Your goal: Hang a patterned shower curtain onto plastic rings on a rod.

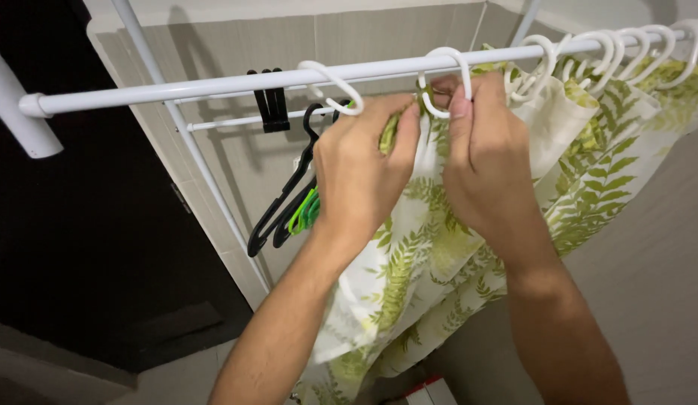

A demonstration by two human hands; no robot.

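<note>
A white curtain [439, 247] printed with green fern leaves hangs from a white rod [214, 84] by white plastic rings. My left hand [360, 165] pinches the curtain's top edge just below the rod. My right hand [484, 150] grips the same edge and a white ring [445, 75] that loops over the rod; its fingertips press on the ring's lower end. One more white ring [334, 84] hangs free on the rod, left of my left hand. Several rings [612, 52] to the right hold the curtain's gathered part.
Black and green clothes hangers [289, 202] hang from a thinner white bar [236, 120] behind the rod, beside black clips [272, 109]. Beige tiled wall lies behind. A dark opening fills the left side. A white pole end [15, 112] juts in at far left.
</note>
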